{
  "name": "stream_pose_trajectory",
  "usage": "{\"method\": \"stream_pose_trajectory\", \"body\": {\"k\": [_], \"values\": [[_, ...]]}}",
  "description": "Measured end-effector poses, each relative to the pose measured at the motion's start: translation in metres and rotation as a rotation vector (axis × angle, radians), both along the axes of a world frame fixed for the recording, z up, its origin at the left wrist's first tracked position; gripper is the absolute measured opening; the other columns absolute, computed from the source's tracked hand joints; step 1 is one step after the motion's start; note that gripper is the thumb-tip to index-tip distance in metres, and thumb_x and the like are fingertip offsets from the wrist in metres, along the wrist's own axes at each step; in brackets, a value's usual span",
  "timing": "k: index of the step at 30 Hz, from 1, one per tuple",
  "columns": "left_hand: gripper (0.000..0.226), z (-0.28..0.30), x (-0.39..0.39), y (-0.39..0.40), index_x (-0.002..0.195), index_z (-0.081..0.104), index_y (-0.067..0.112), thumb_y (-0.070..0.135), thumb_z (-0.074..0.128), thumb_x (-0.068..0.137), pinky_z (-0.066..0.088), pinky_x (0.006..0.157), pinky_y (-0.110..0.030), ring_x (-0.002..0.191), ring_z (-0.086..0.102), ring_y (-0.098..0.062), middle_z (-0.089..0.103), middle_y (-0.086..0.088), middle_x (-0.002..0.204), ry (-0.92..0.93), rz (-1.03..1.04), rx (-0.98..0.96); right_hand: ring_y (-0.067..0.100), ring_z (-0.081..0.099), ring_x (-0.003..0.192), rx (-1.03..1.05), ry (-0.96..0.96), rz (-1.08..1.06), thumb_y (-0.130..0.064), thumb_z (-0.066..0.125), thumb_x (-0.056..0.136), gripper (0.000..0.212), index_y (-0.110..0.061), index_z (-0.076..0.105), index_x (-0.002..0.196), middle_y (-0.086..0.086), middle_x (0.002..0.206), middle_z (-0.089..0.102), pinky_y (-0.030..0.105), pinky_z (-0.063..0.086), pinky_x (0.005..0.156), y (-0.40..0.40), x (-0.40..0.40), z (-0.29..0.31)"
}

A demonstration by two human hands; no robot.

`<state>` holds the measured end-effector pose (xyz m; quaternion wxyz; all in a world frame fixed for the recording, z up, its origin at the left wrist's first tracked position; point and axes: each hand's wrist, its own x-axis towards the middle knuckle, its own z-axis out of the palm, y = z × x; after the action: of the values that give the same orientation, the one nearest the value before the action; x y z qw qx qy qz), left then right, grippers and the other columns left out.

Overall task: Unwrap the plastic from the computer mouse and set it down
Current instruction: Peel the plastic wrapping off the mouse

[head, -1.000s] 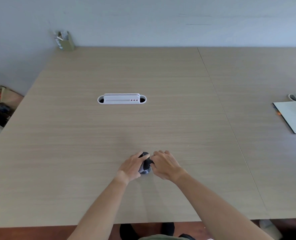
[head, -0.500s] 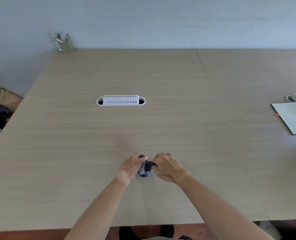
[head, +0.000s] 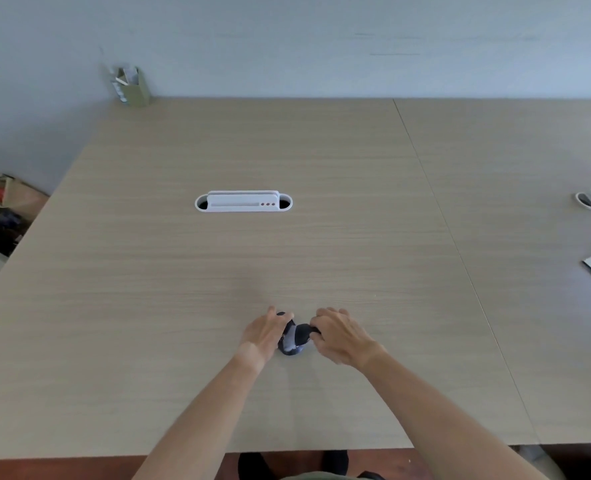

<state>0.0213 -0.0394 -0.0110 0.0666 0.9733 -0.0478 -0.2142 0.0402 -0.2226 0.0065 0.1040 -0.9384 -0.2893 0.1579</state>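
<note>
Gripping the dark computer mouse (head: 293, 337) from either side, the left hand (head: 264, 336) cups its left flank while the right hand (head: 339, 336) pinches its plastic-wrapped right end, near the table's (head: 148, 306) front edge; a white cable grommet (head: 243, 202) sits mid-table.

Dark mouse (head: 292, 339), glossy plastic (head: 288, 344) over its pale near part, low on the counter (head: 183, 306) near the front edge, partly hidden between both hands.
</note>
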Motion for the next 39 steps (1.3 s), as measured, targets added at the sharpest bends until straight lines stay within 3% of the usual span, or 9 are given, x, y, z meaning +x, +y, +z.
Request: {"method": "stream_pose_trajectory", "body": {"k": [8,12,15,20,24,27,31,36,39], "values": [[0.056,-0.002,-0.001,0.0,0.126,0.051,0.019,0.009,0.076,0.077,0.052,0.076,-0.04,0.095,0.065,-0.035,0.051,-0.009,0.12,0.027,0.061,-0.019,0.025,0.056,0.09,-0.207,-0.112,-0.024,-0.013,0.044,0.086,0.02,-0.011,0.064,0.088,0.007,0.097,0.062,0.034,0.037,0.08,-0.01,0.002,0.002],[0.062,-0.006,0.0,0.002,0.129,0.05,0.023,0.021,0.08,0.074,0.051,0.088,-0.041,0.106,0.062,-0.031,0.055,-0.004,0.123,0.032,0.103,-0.043,0.025,0.055,0.09,-0.074,-0.137,-0.001,-0.019,0.044,0.088,0.021,-0.01,0.063,0.085,0.006,0.095,0.061,0.035,0.04,0.083,0.0,0.006,0.012],[0.06,-0.01,0.002,0.002,0.127,0.051,0.022,0.018,0.078,0.073,0.05,0.086,-0.037,0.106,0.06,-0.03,0.059,-0.006,0.118,0.052,0.126,-0.107,0.026,0.054,0.09,0.014,-0.071,0.055,-0.019,0.044,0.09,0.022,-0.008,0.061,0.083,0.008,0.094,0.06,0.037,0.041,0.085,0.018,0.0,0.015],[0.065,-0.015,0.001,0.006,0.131,0.05,0.022,0.015,0.079,0.073,0.049,0.093,-0.038,0.11,0.059,-0.03,0.058,-0.006,0.121,0.059,0.136,-0.152,0.027,0.055,0.095,-0.144,-0.066,0.039,-0.018,0.043,0.091,0.022,-0.009,0.064,0.091,0.009,0.1,0.061,0.038,0.041,0.086,0.005,0.001,0.006],[0.058,-0.019,-0.002,0.009,0.129,0.051,0.022,0.002,0.069,0.077,0.049,0.091,-0.037,0.109,0.059,-0.03,0.059,-0.007,0.118,0.017,0.121,-0.147,0.027,0.056,0.092,-0.239,-0.094,0.015,-0.016,0.045,0.086,0.02,-0.01,0.064,0.089,0.008,0.099,0.062,0.036,0.041,0.084,-0.009,0.006,0.01],[0.052,-0.022,-0.002,0.009,0.125,0.054,0.021,0.001,0.066,0.078,0.049,0.091,-0.036,0.11,0.059,-0.028,0.059,-0.004,0.118,-0.015,0.118,-0.169,0.027,0.055,0.09,-0.132,-0.089,0.028,-0.015,0.044,0.086,0.02,-0.009,0.063,0.084,0.009,0.096,0.061,0.037,0.041,0.085,0.004,0.006,0.019],[0.025,-0.017,0.004,0.007,0.1,0.058,0.013,0.008,0.062,0.077,0.046,0.071,-0.035,0.098,0.063,-0.029,0.06,-0.004,0.105,-0.021,0.088,-0.173,0.029,0.054,0.09,-0.053,-0.085,0.1,-0.016,0.046,0.086,0.019,-0.006,0.063,0.083,0.011,0.093,0.061,0.038,0.041,0.084,0.034,-0.003,0.023],[0.052,-0.014,0.0,0.009,0.125,0.054,0.018,0.001,0.064,0.078,0.052,0.079,-0.04,0.103,0.063,-0.031,0.063,-0.007,0.115,0.002,0.098,-0.13,0.029,0.055,0.093,-0.193,-0.119,0.151,-0.015,0.046,0.088,0.019,-0.007,0.063,0.089,0.011,0.1,0.061,0.037,0.039,0.083,0.017,0.0,0.019],[0.05,-0.013,-0.002,0.009,0.119,0.054,0.02,-0.001,0.066,0.075,0.052,0.071,-0.039,0.095,0.064,-0.031,0.065,-0.008,0.109,-0.008,0.117,-0.143,0.028,0.055,0.092,-0.232,-0.125,0.152,-0.012,0.046,0.084,0.018,-0.008,0.063,0.089,0.01,0.098,0.061,0.036,0.039,0.082,0.003,0.005,0.02]]}}
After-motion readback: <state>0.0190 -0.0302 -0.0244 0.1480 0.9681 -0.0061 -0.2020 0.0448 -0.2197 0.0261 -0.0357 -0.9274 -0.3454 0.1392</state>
